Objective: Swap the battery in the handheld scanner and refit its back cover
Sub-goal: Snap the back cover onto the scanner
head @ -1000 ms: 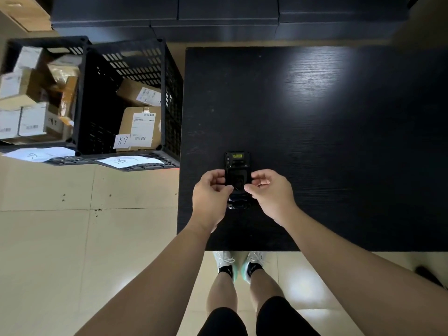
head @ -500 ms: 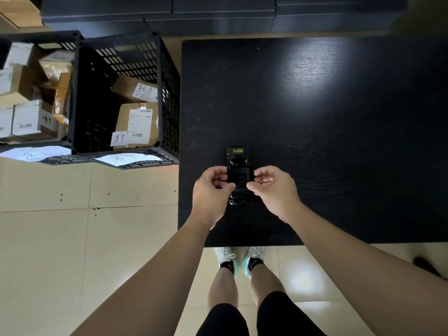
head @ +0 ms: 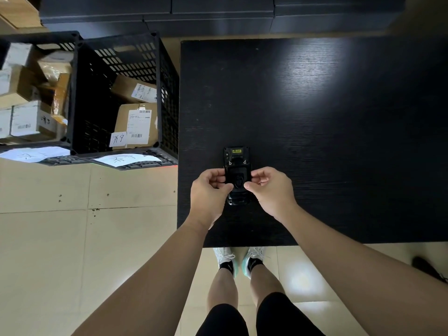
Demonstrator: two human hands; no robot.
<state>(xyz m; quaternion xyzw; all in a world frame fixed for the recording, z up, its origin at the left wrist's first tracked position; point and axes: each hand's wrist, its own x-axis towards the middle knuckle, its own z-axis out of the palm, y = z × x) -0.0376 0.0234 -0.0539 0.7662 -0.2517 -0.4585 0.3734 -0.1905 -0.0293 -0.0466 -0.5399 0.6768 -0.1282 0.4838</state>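
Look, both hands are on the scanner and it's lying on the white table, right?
Not quite: the table is black, not white. The head view shows both the left hand and right hand on the scanner, which lies on it.

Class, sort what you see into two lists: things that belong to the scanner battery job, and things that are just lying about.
In the job:
scanner, lying on the table
left hand
right hand

Lying about:
crates
parcels
paper sheets

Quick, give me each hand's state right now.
Left hand: grip closed on the scanner.
Right hand: grip closed on the scanner too.
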